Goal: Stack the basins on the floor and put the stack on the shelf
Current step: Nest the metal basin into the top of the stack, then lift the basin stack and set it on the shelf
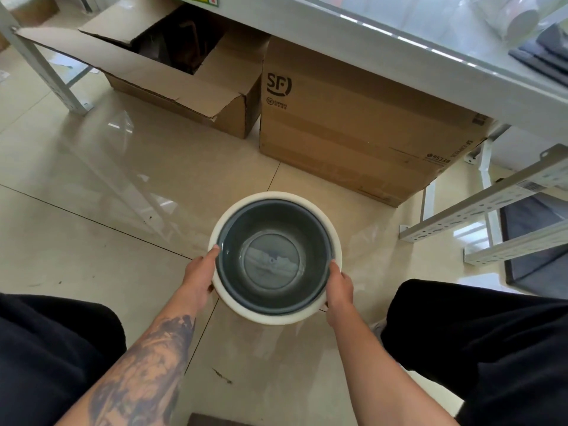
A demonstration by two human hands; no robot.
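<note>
The grey basin (273, 256) sits nested inside the white basin (330, 229), rims near level, so stacking appears complete. The stack is low over the tiled floor (92, 241), between the person's knees; whether it rests on the floor or is already lifted cannot be told. The left hand (199, 273) is closed on the left rim, thumb over the edge and touching the grey basin. The right hand (339, 285) is closed on the right rim in the same manner. Both grips sit toward the near half of the rim. Beyond the stack stand a closed box (353, 139) and an open box (184, 75), side by side under the shelf (399, 56). A slotted metal rail (491, 204) lies to the right. The remaining step is judged to be the lift to the shelf. Risks: with both hands on the near half, the far edge may dip and the stack tilt. If only the white rim is clamped, the grey basin may shift or slide out. On the way up, the stack may strike the shelf edge or the closed box. The shelf surface already carries items at the right, which may obstruct placement.
</note>
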